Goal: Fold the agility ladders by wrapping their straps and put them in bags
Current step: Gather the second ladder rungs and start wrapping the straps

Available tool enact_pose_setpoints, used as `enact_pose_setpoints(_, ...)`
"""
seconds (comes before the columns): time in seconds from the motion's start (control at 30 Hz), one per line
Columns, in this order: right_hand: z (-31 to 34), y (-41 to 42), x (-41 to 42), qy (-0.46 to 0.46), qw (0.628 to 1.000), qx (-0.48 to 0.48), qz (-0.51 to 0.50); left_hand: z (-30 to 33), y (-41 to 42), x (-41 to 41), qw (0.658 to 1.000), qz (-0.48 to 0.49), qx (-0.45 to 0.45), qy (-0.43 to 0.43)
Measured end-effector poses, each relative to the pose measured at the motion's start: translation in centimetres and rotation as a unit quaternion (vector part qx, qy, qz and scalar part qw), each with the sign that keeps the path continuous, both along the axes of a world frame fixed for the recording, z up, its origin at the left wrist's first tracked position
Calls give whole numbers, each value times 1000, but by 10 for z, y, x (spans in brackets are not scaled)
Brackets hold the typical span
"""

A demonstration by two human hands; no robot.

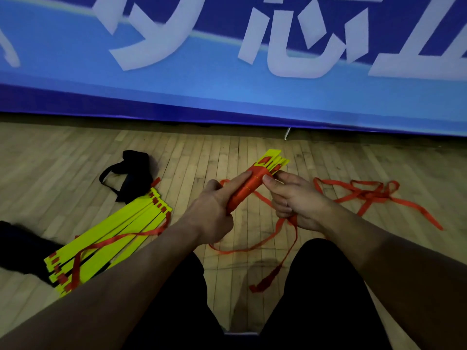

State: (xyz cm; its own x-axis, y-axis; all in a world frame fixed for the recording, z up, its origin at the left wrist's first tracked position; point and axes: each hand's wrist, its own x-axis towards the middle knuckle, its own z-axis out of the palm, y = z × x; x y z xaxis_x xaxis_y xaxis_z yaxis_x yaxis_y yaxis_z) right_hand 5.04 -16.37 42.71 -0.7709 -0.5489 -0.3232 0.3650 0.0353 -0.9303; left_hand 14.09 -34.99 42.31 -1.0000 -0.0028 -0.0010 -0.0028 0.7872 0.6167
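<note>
Head view, item one: a bundle of yellow ladder rungs [255,181] wound in orange strap, held above the wooden floor [75,152] between both hands, its yellow ends fanning out past the wrapping at the far tip. The left hand [214,210] grips the near end of the bundle, fingers curled round it with the forefinger laid straight along the wrapping; the near end itself is hidden inside the fist. The right hand [293,198] pinches the bundle's far part with thumb and fingertips, while its lower fingers are curled on the loose orange strap [374,192]; the exact hold there is hard to make out. That strap trails in tangled loops over the floor to the right and hangs down between the knees, its tail lying on the boards. Item two: a second agility ladder [108,236], yellow rungs stacked flat on the floor to the left, unwrapped, an orange strap draped across it. Item three: a black bag [134,173] with a strap loop, on the floor just beyond that ladder. A dark shape at the left edge is cut off and unidentifiable. Backdrop: blue banner [177,84] with large white characters, cropped.
</note>
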Motion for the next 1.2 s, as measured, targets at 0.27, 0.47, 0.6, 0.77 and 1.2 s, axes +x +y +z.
enact_pose_setpoints(0.27, 3, -1, 3, -19, 999, -31, 5, 6, -8, 1, 990, -25, 134, -21)
enact_pose_setpoints(0.47, 1, -6, 7, -31, 999, -27, 24, 9, -4, 3, 996, -55, 68, 4)
enact_pose_setpoints(0.6, 0, -2, 4, -32, 998, -20, 43, 8, -8, 2, 982, -70, 168, -52)
enact_pose_setpoints(0.77, 5, -3, 0, 46, 999, 18, 8, 22, -13, 5, 904, -28, 383, -186)
enact_pose_setpoints(1.2, 1, 5, -9, 137, 985, 99, -16, 20, 0, 2, 979, 99, 161, -74)
